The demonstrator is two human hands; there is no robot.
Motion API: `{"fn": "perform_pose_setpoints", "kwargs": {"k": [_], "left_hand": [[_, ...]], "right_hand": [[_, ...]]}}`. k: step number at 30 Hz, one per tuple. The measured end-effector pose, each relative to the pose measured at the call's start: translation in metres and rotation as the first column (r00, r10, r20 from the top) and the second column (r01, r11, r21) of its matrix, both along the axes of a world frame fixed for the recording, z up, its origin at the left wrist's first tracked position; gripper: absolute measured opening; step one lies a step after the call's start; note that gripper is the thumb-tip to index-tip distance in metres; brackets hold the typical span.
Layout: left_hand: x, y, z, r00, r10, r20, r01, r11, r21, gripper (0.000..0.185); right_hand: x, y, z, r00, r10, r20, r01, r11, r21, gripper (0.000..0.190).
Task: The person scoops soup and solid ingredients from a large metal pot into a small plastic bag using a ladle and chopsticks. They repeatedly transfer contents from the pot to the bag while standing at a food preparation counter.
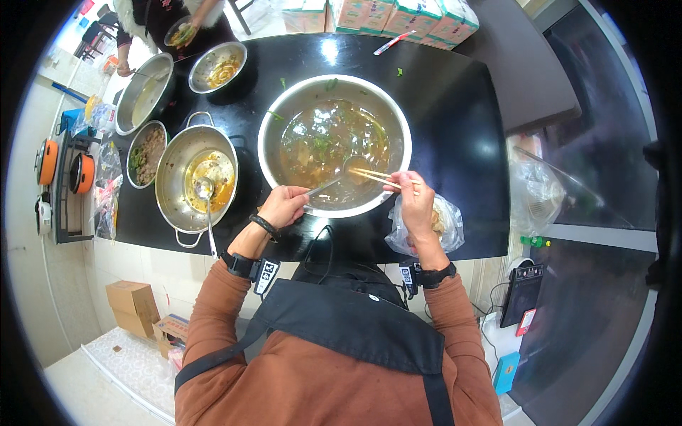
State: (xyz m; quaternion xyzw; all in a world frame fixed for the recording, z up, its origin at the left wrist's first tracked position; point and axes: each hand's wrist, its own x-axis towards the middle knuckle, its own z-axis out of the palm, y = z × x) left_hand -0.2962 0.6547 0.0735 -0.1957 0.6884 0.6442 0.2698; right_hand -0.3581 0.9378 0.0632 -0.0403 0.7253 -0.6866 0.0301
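A large steel basin (269, 160) of brown broth with green herbs stands on the black table in front of me. My left hand (285, 206) grips the handle of a metal ladle (326, 186), whose bowl lies in the broth. Wooden chopsticks (375, 174) are held in my right hand (413, 197), their tips at the ladle's bowl. Under my right wrist, near the table's front edge, lies a clear plastic bag (453, 229) with light brown food inside. To the left, a two-handled steel pot (169, 197) holds orange, oily liquid and a metal ladle (209, 223).
Steel bowls with a meat-like food (151, 154), pale liquid (144, 104) and orange remains (224, 72) stand at the left. Another person (186, 24) holds a bowl beyond them. A red-and-white packet (391, 43) lies near the far edge of the black table (453, 133).
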Motion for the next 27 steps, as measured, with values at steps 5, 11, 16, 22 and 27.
{"fn": "perform_pose_setpoints", "kwargs": {"k": [5,11,16,22,27], "left_hand": [[-0.002,-0.005,-0.001,1.0,-0.011,0.004,0.011,1.0,-0.03,0.031],[-0.006,-0.006,0.007,0.997,-0.027,-0.071,0.02,0.995,-0.096,0.033],[-0.01,-0.014,0.016,1.0,0.01,-0.01,-0.011,1.0,-0.03,0.034],[-0.007,-0.013,0.019,1.0,-0.006,0.028,0.005,1.0,0.016,0.034],[-0.004,-0.008,0.021,0.999,-0.028,0.017,0.028,1.0,0.015,0.032]], "right_hand": [[0.001,0.014,0.012,0.995,-0.068,0.072,0.082,0.974,-0.211,0.029],[0.007,0.021,0.027,0.988,-0.114,0.108,0.134,0.969,-0.21,0.03],[0.047,0.072,0.068,0.976,-0.219,0.02,0.219,0.976,-0.019,0.03],[0.081,0.1,0.102,0.996,-0.054,0.065,0.03,0.944,0.33,0.03],[0.05,0.035,0.061,0.974,0.137,0.179,-0.171,0.967,0.189,0.026]]}}
